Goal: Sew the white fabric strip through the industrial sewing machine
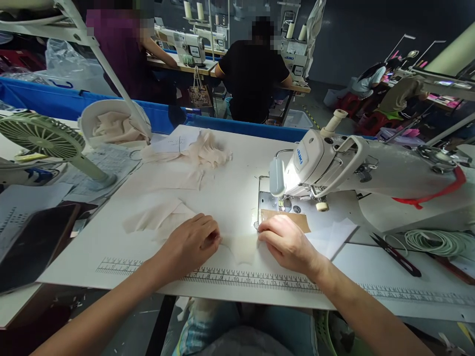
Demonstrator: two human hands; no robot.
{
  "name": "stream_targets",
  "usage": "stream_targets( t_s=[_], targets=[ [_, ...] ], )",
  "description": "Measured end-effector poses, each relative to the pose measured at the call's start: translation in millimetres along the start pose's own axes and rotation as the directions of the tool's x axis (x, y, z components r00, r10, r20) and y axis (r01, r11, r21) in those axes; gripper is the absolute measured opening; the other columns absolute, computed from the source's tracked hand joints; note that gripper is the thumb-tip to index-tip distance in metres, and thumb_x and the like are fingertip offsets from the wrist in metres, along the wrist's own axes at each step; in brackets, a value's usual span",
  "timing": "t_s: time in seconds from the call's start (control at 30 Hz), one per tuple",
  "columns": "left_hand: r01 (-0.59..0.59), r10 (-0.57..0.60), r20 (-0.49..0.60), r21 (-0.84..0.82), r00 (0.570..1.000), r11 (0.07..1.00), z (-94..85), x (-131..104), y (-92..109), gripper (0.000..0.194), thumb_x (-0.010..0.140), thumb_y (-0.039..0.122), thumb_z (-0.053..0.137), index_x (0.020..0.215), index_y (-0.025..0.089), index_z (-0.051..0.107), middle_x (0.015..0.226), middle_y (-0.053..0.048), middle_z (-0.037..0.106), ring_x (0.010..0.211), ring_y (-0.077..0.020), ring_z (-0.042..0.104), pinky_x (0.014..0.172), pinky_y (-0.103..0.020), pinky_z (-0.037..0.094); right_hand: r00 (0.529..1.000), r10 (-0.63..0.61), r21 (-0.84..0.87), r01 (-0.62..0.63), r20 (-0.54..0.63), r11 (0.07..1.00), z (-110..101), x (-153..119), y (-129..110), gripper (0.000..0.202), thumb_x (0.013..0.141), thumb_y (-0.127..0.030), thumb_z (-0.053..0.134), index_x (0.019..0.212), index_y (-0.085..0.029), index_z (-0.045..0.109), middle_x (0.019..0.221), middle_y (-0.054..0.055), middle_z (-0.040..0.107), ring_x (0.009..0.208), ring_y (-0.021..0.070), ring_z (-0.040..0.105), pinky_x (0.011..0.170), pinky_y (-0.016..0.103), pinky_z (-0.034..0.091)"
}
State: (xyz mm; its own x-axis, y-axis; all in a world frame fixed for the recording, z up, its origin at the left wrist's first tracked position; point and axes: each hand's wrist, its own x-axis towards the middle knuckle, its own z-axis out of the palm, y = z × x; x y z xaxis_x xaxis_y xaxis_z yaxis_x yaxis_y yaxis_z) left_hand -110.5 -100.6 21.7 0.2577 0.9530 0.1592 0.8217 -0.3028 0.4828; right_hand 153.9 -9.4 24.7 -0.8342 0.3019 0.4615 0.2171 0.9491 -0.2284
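A small cream fabric piece (241,247) is stretched between my two hands, just in front of the sewing machine (315,158). My left hand (196,240) pinches its left edge, fingers closed. On the other side, my right hand (284,242) pinches the right edge close to the lit needle area. A strip of brown tape or card (285,217) lies on the machine bed right behind my right hand. Left of my left hand rest more cream fabric pieces (159,217), and a gathered cream bundle (210,151) sits farther back.
Dark thread snips (397,254) and a coiled pale cord (434,242) lie at the right. A printed ruler (237,277) runs along the front edge. At the left stand a green fan (44,138), a dark phone-like slab (33,247) and a fabric-filled white container (83,121). Other people sit beyond.
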Motion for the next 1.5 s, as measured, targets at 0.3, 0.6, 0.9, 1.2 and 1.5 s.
stream_targets(
  t_s=[0.3, 0.6, 0.9, 1.2, 1.5],
  targets=[
    [0.023, -0.022, -0.008, 0.018, 1.000, 1.000, 2.9, 1.4, 1.6, 0.019, 0.092, 0.021, 0.044, 0.073, 0.020, 0.045, 0.071, 0.000, 0.053, 0.070, -0.0173, 0.049, 0.061, -0.028, 0.036, 1.000, 0.014, 0.040, -0.014, 0.005, 0.999, 0.3, -1.6, 1.5, 0.028, 0.080, 0.004, 0.046, 0.090, -0.019, 0.060, 0.093, 0.008, 0.068, 0.080, 0.0204, 0.056, 0.068, 0.035, 0.044],
    [-0.013, 0.015, -0.066, 0.030, 0.998, 0.999, 8.9, -1.8, -3.2, 0.018, 0.092, 0.020, 0.045, 0.074, 0.020, 0.046, 0.070, 0.000, 0.052, 0.069, -0.0170, 0.048, 0.063, -0.029, 0.036, 0.998, 0.070, 0.081, -0.070, 0.007, 0.994, -0.7, -2.2, 1.7, 0.030, 0.076, 0.002, 0.047, 0.090, -0.021, 0.059, 0.097, 0.006, 0.068, 0.084, 0.0210, 0.057, 0.073, 0.036, 0.046],
    [-0.030, 0.035, -0.077, 0.056, 0.996, 0.998, 6.9, 0.0, 0.0, 0.020, 0.093, 0.021, 0.043, 0.073, 0.020, 0.047, 0.069, 0.000, 0.053, 0.068, -0.0166, 0.048, 0.063, -0.030, 0.038, 0.993, 0.115, 0.075, -0.115, 0.007, 0.990, -14.6, -4.4, 5.1, 0.031, 0.072, 0.002, 0.045, 0.088, -0.020, 0.060, 0.099, 0.007, 0.067, 0.091, 0.0225, 0.057, 0.077, 0.038, 0.045],
    [-0.035, 0.039, -0.089, 0.053, 0.995, 0.998, 6.6, 1.9, 0.3, 0.021, 0.092, 0.022, 0.043, 0.071, 0.021, 0.047, 0.067, 0.000, 0.053, 0.065, -0.0166, 0.050, 0.060, -0.029, 0.038, 0.977, 0.203, 0.035, -0.201, -0.060, 0.979, -30.0, -4.9, 7.4, 0.030, 0.077, 0.001, 0.045, 0.084, -0.022, 0.061, 0.080, 0.003, 0.068, 0.079, 0.0205, 0.059, 0.074, 0.039, 0.045],
    [-0.006, 0.007, -0.051, 0.026, 0.999, 1.000, 5.8, 0.5, 0.0, 0.021, 0.092, 0.023, 0.043, 0.072, 0.020, 0.046, 0.068, 0.000, 0.053, 0.067, -0.0172, 0.050, 0.060, -0.029, 0.038, 0.986, 0.144, 0.036, -0.147, 0.082, 0.988, -30.0, -8.9, 7.1, 0.027, 0.081, -0.007, 0.049, 0.096, -0.020, 0.067, 0.082, 0.003, 0.067, 0.075, 0.0186, 0.056, 0.072, 0.039, 0.042]
  ],
)
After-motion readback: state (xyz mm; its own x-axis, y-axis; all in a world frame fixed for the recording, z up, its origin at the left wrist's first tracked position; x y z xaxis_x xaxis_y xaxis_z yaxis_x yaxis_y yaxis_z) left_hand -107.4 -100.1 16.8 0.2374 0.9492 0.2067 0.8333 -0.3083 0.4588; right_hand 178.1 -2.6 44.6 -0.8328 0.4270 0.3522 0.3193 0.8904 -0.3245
